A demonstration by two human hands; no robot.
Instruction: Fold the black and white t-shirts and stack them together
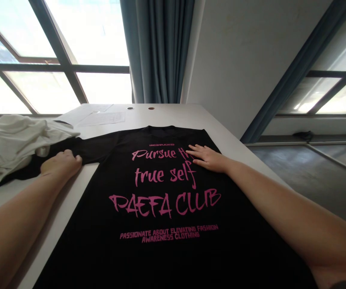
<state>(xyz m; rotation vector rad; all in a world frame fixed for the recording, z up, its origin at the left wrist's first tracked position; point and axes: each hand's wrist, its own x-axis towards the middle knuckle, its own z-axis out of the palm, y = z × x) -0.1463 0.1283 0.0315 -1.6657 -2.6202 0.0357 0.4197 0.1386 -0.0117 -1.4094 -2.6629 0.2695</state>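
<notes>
Black T-shirt (160,261) is laid flat on the white table (227,144), white cloth (16,136) being heaped at left, with pink lettering (163,208) partly covered by the splayed right hand (207,157) and, well apart, one sleeve (99,148) clamped in the curled left hand (61,162).

Free tabletop (179,115) beyond the black shirt (160,186), heaped pale cloth (19,134) in the way leftward

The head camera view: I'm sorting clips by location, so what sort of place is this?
Probably an indoor workroom, though an office is possible: a black shirt lies spread on a white table, and a blue-grey curtain hangs beside a large window.
</notes>
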